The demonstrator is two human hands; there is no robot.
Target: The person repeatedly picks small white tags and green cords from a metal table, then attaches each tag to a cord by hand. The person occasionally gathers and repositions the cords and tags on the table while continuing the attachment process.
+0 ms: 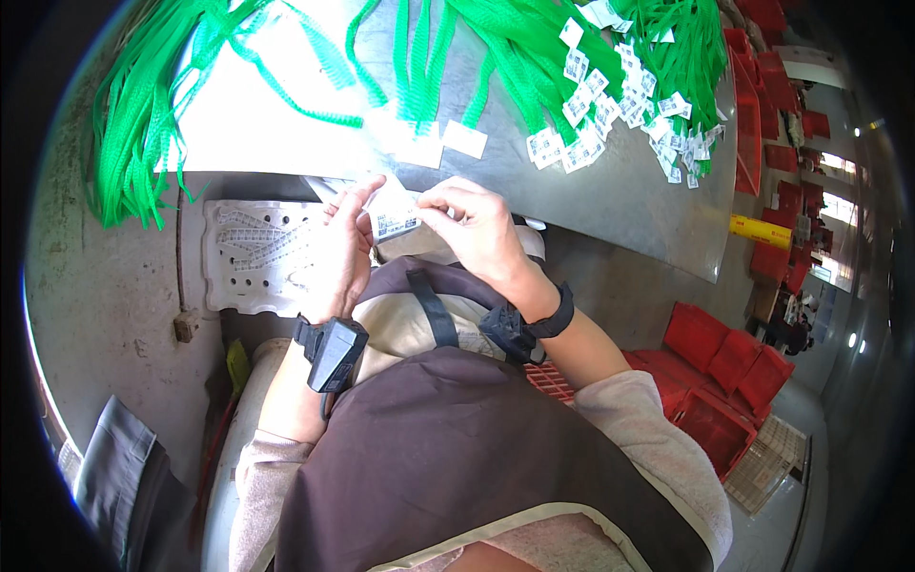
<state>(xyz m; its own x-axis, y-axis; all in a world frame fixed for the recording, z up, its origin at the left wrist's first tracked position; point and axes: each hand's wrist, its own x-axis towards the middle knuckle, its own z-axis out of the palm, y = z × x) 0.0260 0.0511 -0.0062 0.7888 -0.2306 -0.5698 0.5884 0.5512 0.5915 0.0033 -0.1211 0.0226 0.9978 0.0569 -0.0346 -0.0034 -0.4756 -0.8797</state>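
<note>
My left hand (345, 238) is closed on a white printed label (392, 212), just off the table's near edge and in front of my body. My right hand (481, 224) pinches with thumb and forefinger at the right edge of the same label. Beyond my hands, strips of green netting (419, 67) lie on the metal table (667, 224), their near ends carrying white labels (465, 139). More tagged netting (686, 76) is heaped at the right. On the left, a long untagged-looking bunch of green netting (143, 133) hangs over the table edge.
A white perforated plastic stool or crate (257, 253) stands below the table, left of my hands. Red crates (715, 348) are stacked on the floor at right, with more along the far side. A yellow tube-like object (761, 232) juts out beyond the table's right end.
</note>
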